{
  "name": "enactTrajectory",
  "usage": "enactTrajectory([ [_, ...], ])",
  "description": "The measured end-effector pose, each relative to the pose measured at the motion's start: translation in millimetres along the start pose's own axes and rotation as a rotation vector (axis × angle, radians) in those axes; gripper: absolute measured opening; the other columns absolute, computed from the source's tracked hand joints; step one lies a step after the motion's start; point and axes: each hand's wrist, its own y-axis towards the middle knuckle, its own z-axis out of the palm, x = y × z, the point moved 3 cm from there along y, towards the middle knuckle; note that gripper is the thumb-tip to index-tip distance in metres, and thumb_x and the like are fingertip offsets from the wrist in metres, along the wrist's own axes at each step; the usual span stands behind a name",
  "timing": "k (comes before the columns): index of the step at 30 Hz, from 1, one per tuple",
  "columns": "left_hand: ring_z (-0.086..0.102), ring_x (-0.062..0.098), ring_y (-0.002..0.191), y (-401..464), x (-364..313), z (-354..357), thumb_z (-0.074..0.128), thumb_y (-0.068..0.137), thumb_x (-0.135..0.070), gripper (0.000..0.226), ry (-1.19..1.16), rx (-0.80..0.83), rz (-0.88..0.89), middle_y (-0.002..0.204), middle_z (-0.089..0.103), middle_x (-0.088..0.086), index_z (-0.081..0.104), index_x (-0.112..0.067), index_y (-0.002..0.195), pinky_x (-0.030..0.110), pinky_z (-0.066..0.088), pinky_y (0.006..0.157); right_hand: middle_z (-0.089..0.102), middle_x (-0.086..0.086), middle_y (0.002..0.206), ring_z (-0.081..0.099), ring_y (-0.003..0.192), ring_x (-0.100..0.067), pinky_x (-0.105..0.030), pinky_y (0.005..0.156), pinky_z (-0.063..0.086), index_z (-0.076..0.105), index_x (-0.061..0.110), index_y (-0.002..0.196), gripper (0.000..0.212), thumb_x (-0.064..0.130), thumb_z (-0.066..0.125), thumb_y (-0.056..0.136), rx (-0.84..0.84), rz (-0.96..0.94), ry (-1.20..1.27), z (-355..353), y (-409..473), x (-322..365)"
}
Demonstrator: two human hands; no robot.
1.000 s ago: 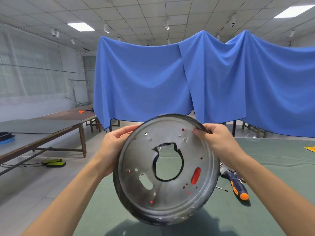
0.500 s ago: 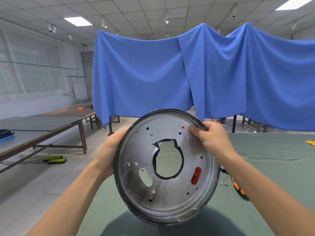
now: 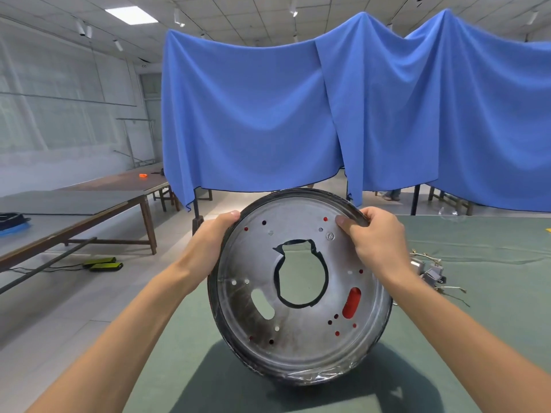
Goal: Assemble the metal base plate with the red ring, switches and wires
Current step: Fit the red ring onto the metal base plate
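- Metal base plate [image 3: 301,347] held upright over green surface [image 3: 483,308].
- Left hand [image 3: 208,245] grips rim at 10 o'clock; right hand [image 3: 377,239] at 1 o'clock.
- Switches and wires [image 3: 432,272] at plate's 3 o'clock.

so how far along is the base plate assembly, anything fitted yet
Early. Red shows through the slot and small holes of the metal base plate, so the red ring may already sit behind it; that side is hidden. The left hand and right hand hold the plate upright by its upper rim. The switches and wires lie loose on the green table, not yet fitted.
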Motion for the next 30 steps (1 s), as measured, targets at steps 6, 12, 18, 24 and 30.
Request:
enactTrajectory([
  [6, 0.068, 0.007, 0.095, -7, -1, -5, 0.036, 0.099, -0.043, 0.041, 0.000, 0.065, -0.024, 0.102, 0.073, -0.006, 0.073, -0.025, 0.099, 0.011, 0.050, 0.072, 0.064, 0.001, 0.078, 0.058, 0.076, -0.027, -0.036, 0.064, 0.046, 0.060, 0.020, 0.082, 0.023, 0.042, 0.064, 0.086, -0.051, -0.029, -0.051, 5, -8, 8],
  [12, 0.069, 0.012, 0.095, -7, 7, -10, 0.038, 0.096, -0.048, 0.043, 0.013, -0.014, -0.046, 0.101, 0.074, -0.004, 0.073, -0.022, 0.099, 0.025, 0.051, 0.081, 0.064, 0.000, 0.077, 0.058, 0.078, -0.029, -0.033, 0.063, 0.042, 0.060, 0.022, 0.083, 0.020, 0.040, 0.065, 0.086, -0.055, -0.043, -0.063, 7, -11, 12],
  [18, 0.070, 0.013, 0.090, -3, 8, -7, 0.040, 0.092, -0.052, 0.048, 0.047, -0.023, -0.027, 0.095, 0.075, -0.003, 0.073, -0.018, 0.094, 0.018, 0.053, 0.076, 0.066, -0.003, 0.081, 0.058, 0.080, -0.031, -0.038, 0.069, 0.046, 0.063, 0.018, 0.083, 0.023, 0.041, 0.065, 0.085, -0.081, -0.014, -0.051, 4, -10, 9],
  [24, 0.070, 0.009, 0.082, 3, 12, -7, 0.040, 0.092, -0.053, 0.048, 0.077, -0.078, -0.043, 0.088, 0.075, -0.005, 0.074, -0.021, 0.086, 0.023, 0.050, 0.075, 0.065, 0.000, 0.077, 0.058, 0.077, -0.029, -0.037, 0.068, 0.047, 0.062, 0.019, 0.080, 0.023, 0.041, 0.066, 0.086, -0.082, -0.018, -0.055, 3, -6, 5],
  [30, 0.069, 0.007, 0.073, 6, 12, -7, 0.039, 0.086, -0.058, 0.052, 0.102, -0.075, -0.040, 0.081, 0.075, -0.005, 0.074, -0.021, 0.078, 0.014, 0.049, 0.063, 0.060, 0.009, 0.072, 0.055, 0.073, -0.022, -0.030, 0.061, 0.037, 0.064, 0.022, 0.082, 0.014, 0.032, 0.061, 0.091, -0.069, -0.039, -0.020, 2, -3, 0],
])
